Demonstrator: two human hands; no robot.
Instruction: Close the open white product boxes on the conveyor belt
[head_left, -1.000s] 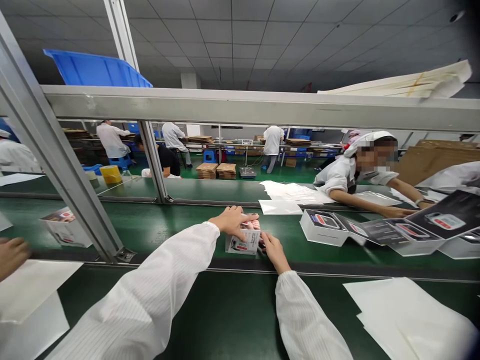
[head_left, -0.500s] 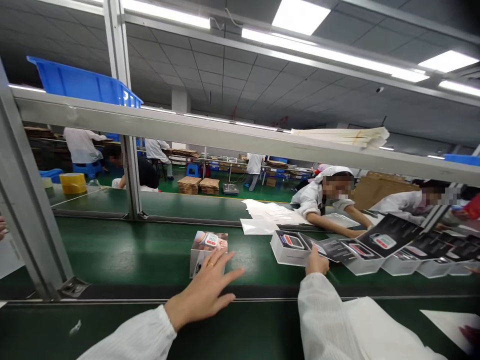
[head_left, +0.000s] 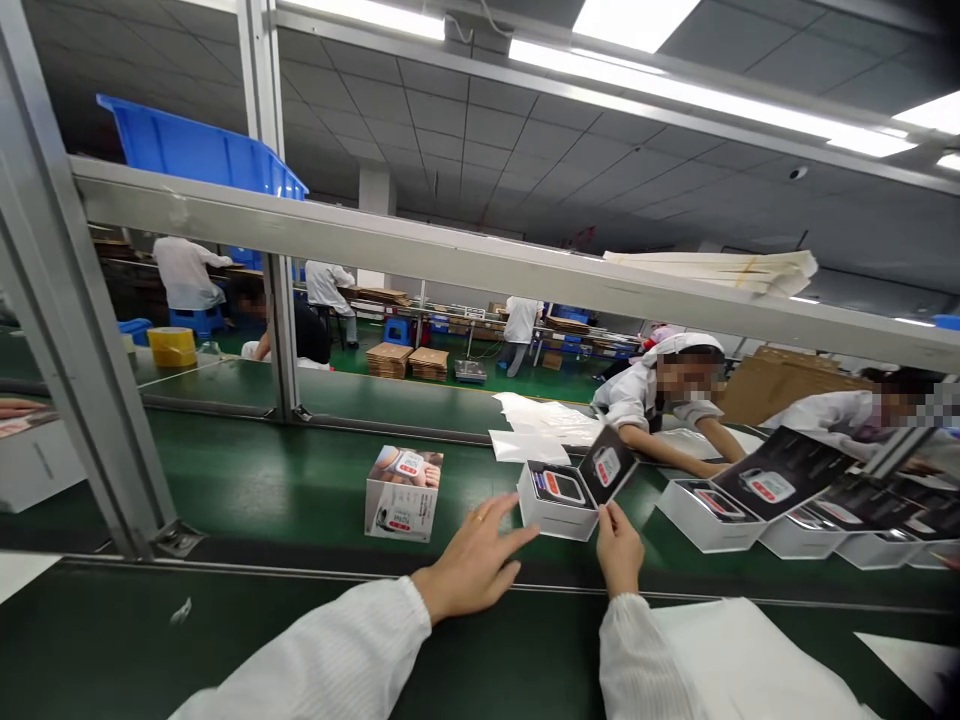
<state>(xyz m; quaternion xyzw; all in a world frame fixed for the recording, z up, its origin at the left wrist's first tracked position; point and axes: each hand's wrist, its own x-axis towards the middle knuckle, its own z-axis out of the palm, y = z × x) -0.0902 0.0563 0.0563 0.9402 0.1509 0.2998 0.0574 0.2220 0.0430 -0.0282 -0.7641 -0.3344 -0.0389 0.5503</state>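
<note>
Left hand [head_left: 472,568] lies open and empty just near a white box [head_left: 551,510], while the right hand [head_left: 619,550] pinches its tilted black lid [head_left: 609,468], which could crease under too hard a pinch or slip and knock the box across the green belt [head_left: 225,480].

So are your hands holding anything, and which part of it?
The right hand pinches the black lid of the open white box by its lower edge. The left hand is open, holding nothing.
</note>
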